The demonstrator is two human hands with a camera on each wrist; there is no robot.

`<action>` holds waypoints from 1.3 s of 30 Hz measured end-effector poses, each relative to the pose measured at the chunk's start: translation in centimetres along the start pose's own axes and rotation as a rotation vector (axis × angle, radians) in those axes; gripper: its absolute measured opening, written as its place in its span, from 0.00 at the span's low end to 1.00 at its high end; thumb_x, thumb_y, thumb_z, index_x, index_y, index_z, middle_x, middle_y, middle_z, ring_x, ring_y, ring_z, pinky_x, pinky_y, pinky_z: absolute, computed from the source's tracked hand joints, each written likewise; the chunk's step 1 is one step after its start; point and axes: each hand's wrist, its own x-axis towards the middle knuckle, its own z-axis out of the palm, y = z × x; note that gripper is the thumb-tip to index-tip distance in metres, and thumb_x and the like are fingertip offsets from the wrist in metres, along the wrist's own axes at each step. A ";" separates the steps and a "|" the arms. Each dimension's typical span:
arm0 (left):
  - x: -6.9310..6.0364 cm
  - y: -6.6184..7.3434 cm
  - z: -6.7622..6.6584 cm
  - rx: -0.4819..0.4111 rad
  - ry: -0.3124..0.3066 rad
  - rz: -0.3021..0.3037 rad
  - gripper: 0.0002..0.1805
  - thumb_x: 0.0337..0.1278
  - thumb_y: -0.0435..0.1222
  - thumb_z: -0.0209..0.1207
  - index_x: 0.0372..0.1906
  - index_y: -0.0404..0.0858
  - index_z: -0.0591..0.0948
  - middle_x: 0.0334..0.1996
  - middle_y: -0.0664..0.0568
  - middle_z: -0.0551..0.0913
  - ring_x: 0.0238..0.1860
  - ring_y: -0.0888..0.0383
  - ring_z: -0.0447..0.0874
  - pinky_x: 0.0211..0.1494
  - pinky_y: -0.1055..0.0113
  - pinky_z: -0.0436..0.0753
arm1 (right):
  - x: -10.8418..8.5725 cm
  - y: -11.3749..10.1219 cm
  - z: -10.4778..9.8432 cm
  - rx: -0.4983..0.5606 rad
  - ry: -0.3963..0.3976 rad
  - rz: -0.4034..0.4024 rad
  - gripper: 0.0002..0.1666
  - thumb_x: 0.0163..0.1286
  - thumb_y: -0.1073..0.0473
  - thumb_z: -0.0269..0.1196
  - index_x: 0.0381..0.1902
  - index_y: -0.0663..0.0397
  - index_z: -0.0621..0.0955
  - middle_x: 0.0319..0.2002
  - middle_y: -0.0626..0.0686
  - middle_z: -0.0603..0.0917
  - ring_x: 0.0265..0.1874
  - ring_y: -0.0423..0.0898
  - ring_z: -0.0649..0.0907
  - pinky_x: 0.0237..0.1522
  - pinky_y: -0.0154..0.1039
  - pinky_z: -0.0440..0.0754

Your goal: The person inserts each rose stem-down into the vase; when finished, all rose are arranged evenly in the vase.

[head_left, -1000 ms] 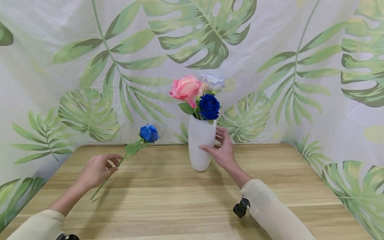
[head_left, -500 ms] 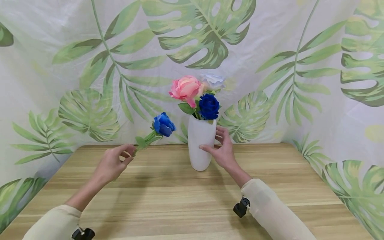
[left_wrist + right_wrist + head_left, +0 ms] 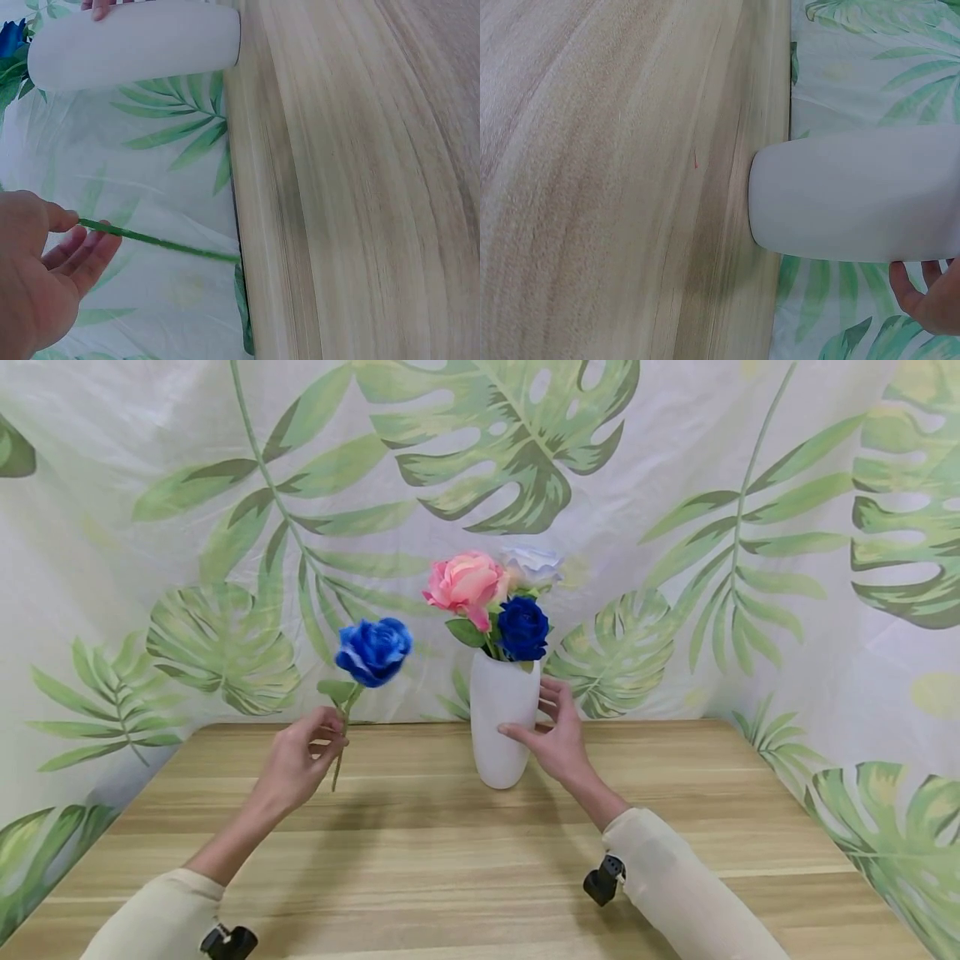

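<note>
My left hand (image 3: 303, 760) pinches the green stem of a blue rose (image 3: 373, 652) between thumb and fingers, holding it nearly upright above the table, left of the vase. In the left wrist view the stem (image 3: 161, 243) sticks out past the fingertips; the bloom is out of that view. A white vase (image 3: 498, 727) stands upright on the table, holding a pink rose (image 3: 467, 583), a dark blue rose (image 3: 523, 628) and a pale white-blue rose (image 3: 534, 564). My right hand (image 3: 558, 735) grips the vase's right side, thumb in front and fingers behind.
The wooden table (image 3: 450, 877) runs back to a hanging cloth (image 3: 600, 527) printed with green leaves, close behind the vase. A black wrist camera (image 3: 603, 881) sits under the right sleeve, another (image 3: 228, 942) under the left.
My left hand has moved right and slightly up with the blue rose. The rose has turned from leaning right to nearly upright. The right hand and the vase have stayed put.
</note>
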 end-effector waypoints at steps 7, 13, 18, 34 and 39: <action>0.1 0.1 0.4 -0.115 0.033 -0.051 0.09 0.65 0.16 0.58 0.45 0.26 0.75 0.35 0.36 0.85 0.38 0.65 0.88 0.43 0.84 0.83 | -0.1 -0.2 0.0 -0.002 0.004 -0.002 0.48 0.57 0.68 0.78 0.71 0.59 0.65 0.69 0.61 0.71 0.67 0.61 0.75 0.62 0.63 0.79; 0.2 0.7 0.7 -0.218 0.056 -0.177 0.16 0.71 0.20 0.54 0.59 0.26 0.71 0.41 0.32 0.84 0.37 0.70 0.87 0.44 0.76 0.88 | -0.1 0.0 0.0 0.000 0.001 0.002 0.48 0.58 0.67 0.78 0.71 0.59 0.65 0.69 0.61 0.71 0.67 0.61 0.75 0.62 0.63 0.79; 0.6 1.3 1.1 -0.306 0.155 -0.242 0.17 0.68 0.18 0.57 0.60 0.22 0.76 0.39 0.36 0.86 0.34 0.71 0.87 0.42 0.72 0.89 | -0.1 0.0 0.0 0.003 0.006 -0.002 0.48 0.57 0.68 0.78 0.70 0.59 0.65 0.69 0.62 0.71 0.67 0.61 0.75 0.62 0.63 0.79; 1.4 2.5 2.0 -0.717 0.276 -0.418 0.31 0.57 0.11 0.61 0.68 0.19 0.72 0.33 0.58 0.89 0.33 0.65 0.91 0.44 0.69 0.90 | 0.0 0.0 0.0 -0.001 0.011 0.004 0.48 0.57 0.67 0.79 0.71 0.59 0.65 0.69 0.62 0.72 0.67 0.61 0.75 0.62 0.63 0.80; 1.7 2.9 2.5 -0.791 0.400 -0.368 0.26 0.56 0.09 0.59 0.62 0.19 0.77 0.32 0.52 0.92 0.30 0.59 0.92 0.40 0.66 0.91 | 0.0 0.0 0.0 0.000 0.012 0.006 0.48 0.57 0.67 0.79 0.71 0.59 0.65 0.69 0.62 0.71 0.67 0.61 0.75 0.63 0.63 0.79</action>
